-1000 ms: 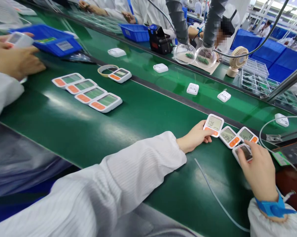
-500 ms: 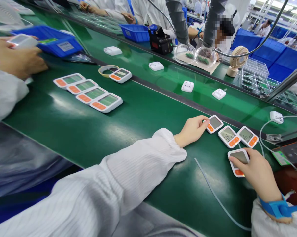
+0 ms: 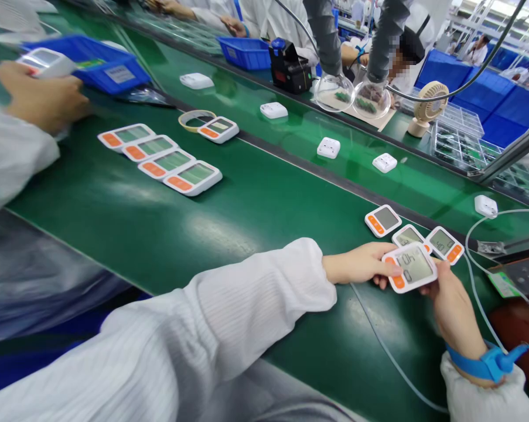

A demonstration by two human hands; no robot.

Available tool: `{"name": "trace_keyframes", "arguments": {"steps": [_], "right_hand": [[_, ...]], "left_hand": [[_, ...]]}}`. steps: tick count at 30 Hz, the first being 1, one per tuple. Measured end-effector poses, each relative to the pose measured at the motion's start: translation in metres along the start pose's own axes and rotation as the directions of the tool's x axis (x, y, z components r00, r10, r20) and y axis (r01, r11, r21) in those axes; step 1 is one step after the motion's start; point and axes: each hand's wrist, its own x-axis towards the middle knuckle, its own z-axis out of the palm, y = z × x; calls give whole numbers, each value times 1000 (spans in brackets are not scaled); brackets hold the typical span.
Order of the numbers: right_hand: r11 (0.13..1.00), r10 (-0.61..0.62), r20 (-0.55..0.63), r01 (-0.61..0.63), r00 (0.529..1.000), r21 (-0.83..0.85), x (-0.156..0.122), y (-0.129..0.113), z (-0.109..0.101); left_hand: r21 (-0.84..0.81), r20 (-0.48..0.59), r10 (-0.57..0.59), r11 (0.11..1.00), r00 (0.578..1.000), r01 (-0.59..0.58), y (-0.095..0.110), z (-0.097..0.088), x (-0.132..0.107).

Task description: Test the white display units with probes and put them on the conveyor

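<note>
A white display unit with an orange button (image 3: 412,267) is lifted just above the green belt (image 3: 264,211), its screen lit and facing me. My left hand (image 3: 363,265) pinches its left end. My right hand (image 3: 453,306), wearing a blue wrist strap, grips its right side from below. Three more of the same units lie just behind it on the belt: one at the left (image 3: 382,220), one partly hidden behind the held unit (image 3: 407,235), one at the right (image 3: 444,244).
A row of several similar units (image 3: 159,159) lies further left. Another person's hand (image 3: 44,97) holds a unit near a blue bin (image 3: 92,64). White square parts (image 3: 328,147) ride the far belt. A thin cable (image 3: 391,360) crosses the belt beside my arms.
My left hand let go of the leftmost unit and moved right to the one my right hand held. Both hands raised that unit and turned its screen up.
</note>
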Motion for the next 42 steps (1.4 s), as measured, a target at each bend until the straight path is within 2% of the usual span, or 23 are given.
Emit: {"name": "trace_keyframes", "arguments": {"steps": [2,4,8,11,13,15,18,20,23,27,29,32,36,38,40,42], "right_hand": [[997,-57,48,54,997,53,0,-4,0],[994,-104,66,107,992,-35,-1,-6,0],[934,-146,-8,135,989,-329,-2,-5,0],[869,-138,-7,117,990,-481,-1,-1,1],[823,-145,47,147,988,-549,-1,2,3],[779,-154,150,214,977,-590,-1,3,8],[750,-145,281,291,949,-594,-4,3,15],[753,-150,310,312,939,-579,-5,2,17],[746,-203,307,350,930,-566,-7,1,17],[752,-244,324,390,914,-532,-7,2,17],[753,-247,338,399,908,-522,-8,2,17],[741,-254,349,413,902,-530,-9,3,18],[752,-284,323,419,903,-509,-8,5,20],[755,-337,242,414,910,-508,-7,5,19],[743,-404,89,383,910,-549,-3,4,17],[728,-440,-56,319,896,-607,2,4,14]], "left_hand": [[-149,-15,9,989,1000,-11,1,-4,2],[-202,-35,-1,979,999,-6,3,-6,3],[-169,-7,-28,985,1000,26,3,-6,2],[-126,-7,-22,992,1000,21,0,-6,3],[-99,-4,-10,995,1000,9,-2,-6,4],[-76,-10,7,997,1000,-7,-2,-5,4],[0,-113,105,994,988,-105,2,-6,2],[81,-222,225,974,949,-212,5,-11,2],[180,-391,338,940,856,-290,10,-26,5],[240,-644,376,926,666,-291,13,-44,11],[229,-706,369,926,605,-299,14,-47,13],[186,-749,329,938,576,-294,16,-48,14],[173,-772,298,948,561,-266,20,-52,13],[204,-784,311,947,537,-250,22,-58,13],[231,-808,317,946,498,-227,24,-63,14],[233,-823,295,955,484,-185,26,-68,13]]}}
